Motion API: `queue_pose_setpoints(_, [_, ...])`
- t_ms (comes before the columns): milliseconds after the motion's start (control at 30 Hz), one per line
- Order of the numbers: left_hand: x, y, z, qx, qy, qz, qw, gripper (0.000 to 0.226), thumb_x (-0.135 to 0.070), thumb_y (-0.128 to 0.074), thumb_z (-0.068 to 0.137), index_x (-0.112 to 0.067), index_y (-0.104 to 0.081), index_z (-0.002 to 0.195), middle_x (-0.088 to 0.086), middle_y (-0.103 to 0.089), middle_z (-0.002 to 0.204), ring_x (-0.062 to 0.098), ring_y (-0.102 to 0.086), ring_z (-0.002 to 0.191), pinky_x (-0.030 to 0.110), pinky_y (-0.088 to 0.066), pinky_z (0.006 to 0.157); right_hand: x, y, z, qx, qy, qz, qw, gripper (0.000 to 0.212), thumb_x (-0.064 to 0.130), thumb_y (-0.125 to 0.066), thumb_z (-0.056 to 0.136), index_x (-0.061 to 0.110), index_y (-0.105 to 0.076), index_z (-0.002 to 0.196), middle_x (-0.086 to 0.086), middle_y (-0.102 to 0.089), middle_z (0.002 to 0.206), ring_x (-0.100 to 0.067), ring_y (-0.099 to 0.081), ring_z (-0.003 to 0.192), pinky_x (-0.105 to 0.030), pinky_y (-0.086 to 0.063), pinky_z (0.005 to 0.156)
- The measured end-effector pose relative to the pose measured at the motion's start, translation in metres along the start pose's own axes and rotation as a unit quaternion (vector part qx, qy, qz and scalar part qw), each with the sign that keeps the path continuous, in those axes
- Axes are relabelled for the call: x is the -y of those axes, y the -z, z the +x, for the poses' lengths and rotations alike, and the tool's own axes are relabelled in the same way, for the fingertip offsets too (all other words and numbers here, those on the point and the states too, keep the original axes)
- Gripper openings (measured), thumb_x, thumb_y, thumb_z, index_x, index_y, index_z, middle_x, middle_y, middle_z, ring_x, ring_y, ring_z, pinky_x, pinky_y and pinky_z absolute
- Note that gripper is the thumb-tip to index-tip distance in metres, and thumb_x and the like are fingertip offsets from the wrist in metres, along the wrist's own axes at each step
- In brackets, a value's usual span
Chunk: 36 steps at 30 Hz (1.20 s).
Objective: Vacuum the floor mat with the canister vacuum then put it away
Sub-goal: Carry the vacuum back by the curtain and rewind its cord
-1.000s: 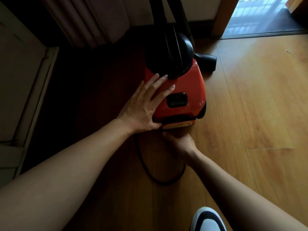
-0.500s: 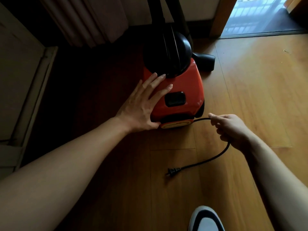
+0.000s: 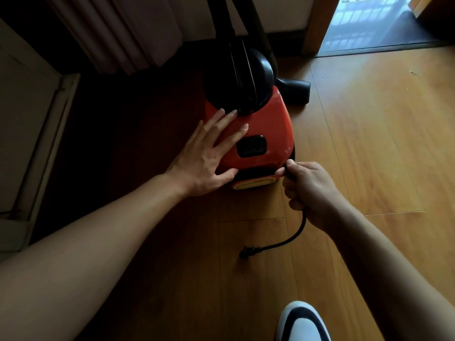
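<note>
The red and black canister vacuum (image 3: pixel 268 124) stands on the wooden floor with its black hose (image 3: pixel 226 23) rising out of the top of the frame. My left hand (image 3: pixel 206 156) lies flat on the vacuum's red left side, fingers spread. My right hand (image 3: pixel 307 188) grips the black power cord (image 3: pixel 293 238) right at the vacuum's rear lower right corner. A short length of cord hangs below that hand, and its plug (image 3: pixel 247 252) lies on the floor. The floor mat is not in view.
The black floor nozzle (image 3: pixel 295 89) sits behind the vacuum on the right. Curtains (image 3: pixel 115 33) hang at the back left, beside a pale cabinet (image 3: pixel 27 119). An open doorway (image 3: pixel 384 23) is at the back right. My shoe (image 3: pixel 302 323) shows at the bottom.
My right hand moved from out on the right back to the vacuum's rear corner, holding the cord. The loose cord is shorter. My left hand stayed flat on the vacuum.
</note>
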<state>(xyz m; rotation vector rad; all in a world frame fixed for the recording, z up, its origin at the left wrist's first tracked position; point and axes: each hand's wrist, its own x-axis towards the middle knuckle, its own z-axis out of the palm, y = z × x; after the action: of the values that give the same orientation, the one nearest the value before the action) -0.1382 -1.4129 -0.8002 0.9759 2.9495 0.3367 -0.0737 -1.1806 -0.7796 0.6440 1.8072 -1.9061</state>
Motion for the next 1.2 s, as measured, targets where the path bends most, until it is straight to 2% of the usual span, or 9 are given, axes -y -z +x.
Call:
queue_pose_setpoints(200, [0.002,-0.002,0.0,-0.012,0.001,-0.039,0.999,0.079,-0.059,-0.045,0.089,-0.029,-0.018,0.157,-0.001,-0.002,0.166,0.018,0.009,0.153,0.057,-0.007,0.121,-0.01,-0.03,-0.008,-0.035,0.109,-0.188,0.975,0.036,0.035,-0.037,0.109,0.017,-0.064,0.094,0.008,-0.056,0.075,-0.009,-0.053,0.067,-0.029,-0.042,0.059])
queue_pose_setpoints(300, [0.004,-0.001,0.001,-0.023,0.002,-0.082,0.996,0.074,-0.056,-0.046,0.091,-0.029,-0.025,0.156,-0.002,-0.006,0.166,0.016,0.006,0.153,0.06,-0.008,0.121,-0.016,-0.056,-0.02,-0.032,0.173,-0.249,0.952,0.031,0.036,-0.038,0.108,0.016,-0.06,0.1,0.004,-0.061,0.089,-0.016,-0.06,0.081,-0.044,-0.053,0.076])
queue_pose_setpoints(467, [0.012,0.006,0.002,-0.013,-0.008,-0.099,0.995,0.073,-0.052,-0.048,0.089,-0.029,-0.028,0.155,-0.001,-0.011,0.165,0.017,0.003,0.153,0.062,-0.014,0.12,-0.038,-0.093,-0.015,-0.049,0.265,-0.379,0.885,0.027,0.044,-0.029,0.107,0.022,-0.041,0.096,-0.005,-0.062,0.081,-0.029,-0.061,0.07,-0.046,-0.049,0.063])
queue_pose_setpoints(633, [0.019,0.009,0.0,0.001,-0.018,-0.103,0.995,0.081,-0.051,-0.057,0.084,-0.029,-0.026,0.155,-0.001,-0.01,0.165,0.017,0.004,0.153,0.065,-0.02,0.117,-0.06,-0.11,-0.004,-0.004,0.246,-0.386,0.889,0.04,0.035,-0.031,0.107,0.017,-0.036,0.142,-0.01,-0.069,0.092,-0.029,-0.067,0.077,-0.046,-0.056,0.071])
queue_pose_setpoints(767, [0.033,0.012,-0.006,0.015,-0.041,-0.073,0.996,0.096,-0.043,-0.076,0.075,-0.027,-0.026,0.155,0.002,-0.009,0.165,0.023,0.002,0.154,0.065,-0.024,0.116,-0.079,-0.123,0.013,0.063,0.193,-0.295,0.934,0.021,0.038,-0.035,0.108,0.026,-0.051,0.116,-0.002,-0.066,0.084,-0.02,-0.063,0.068,-0.038,-0.046,0.06])
queue_pose_setpoints(900, [0.033,0.008,-0.008,0.007,-0.043,-0.044,0.998,0.108,-0.038,-0.086,0.067,-0.025,-0.025,0.155,0.006,-0.009,0.164,0.026,0.001,0.154,0.068,-0.022,0.114,-0.097,-0.115,0.04,0.087,0.132,-0.263,0.952,0.033,0.041,-0.044,0.107,0.026,-0.056,0.08,0.005,-0.058,0.072,-0.012,-0.054,0.061,-0.031,-0.037,0.056])
queue_pose_setpoints(1033, [0.029,-0.001,-0.008,-0.014,-0.04,-0.023,0.999,0.112,-0.041,-0.086,0.063,-0.024,-0.023,0.154,0.007,-0.009,0.163,0.028,0.001,0.153,0.065,-0.014,0.117,-0.104,-0.1,0.057,0.08,0.065,-0.253,0.962,0.052,0.05,-0.048,0.103,0.012,-0.075,0.081,0.002,-0.071,0.077,-0.012,-0.063,0.07,-0.028,-0.045,0.069])
queue_pose_setpoints(1133, [0.028,-0.002,-0.008,-0.018,-0.039,-0.013,0.999,0.112,-0.044,-0.084,0.063,-0.022,-0.022,0.154,0.008,-0.008,0.163,0.027,0.003,0.153,0.061,-0.01,0.118,-0.104,-0.09,0.062,0.068,0.034,-0.253,0.964,0.055,0.056,-0.055,0.097,0.015,-0.073,0.067,0.003,-0.071,0.066,-0.003,-0.06,0.053,-0.022,-0.046,0.059])
queue_pose_setpoints(1200, [0.027,-0.002,-0.007,-0.017,-0.044,-0.011,0.999,0.111,-0.048,-0.081,0.063,-0.022,-0.022,0.154,0.009,-0.008,0.163,0.028,0.003,0.153,0.062,-0.011,0.118,-0.105,-0.08,0.067,0.056,0.034,-0.264,0.962,0.05,0.058,-0.059,0.094,0.015,-0.073,0.073,0.0,-0.074,0.071,-0.005,-0.065,0.057,-0.025,-0.052,0.059])
